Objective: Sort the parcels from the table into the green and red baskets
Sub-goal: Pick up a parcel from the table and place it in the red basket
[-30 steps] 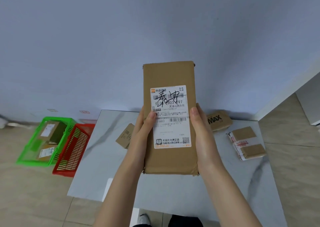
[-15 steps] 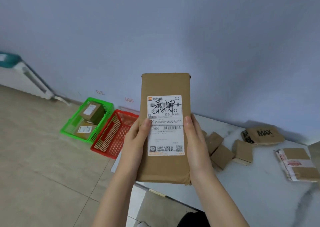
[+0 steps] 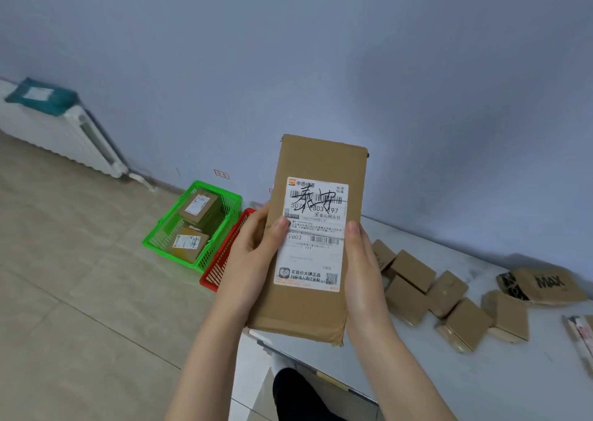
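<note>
This is a plain room set up for courier sorting: a bare wall, tiled floor and white radiator far left of the left hand, a green basket and red basket on the floor beside it, and cardboard parcels on the table right of the right hand.

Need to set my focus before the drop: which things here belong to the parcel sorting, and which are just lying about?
Job: long labelled parcel, gripped by left hand and right hand; green basket holding two parcels; red basket; small boxes and MAX mailer on the table.

Lying about: white radiator; teal bag on it; red wall tag.
</note>
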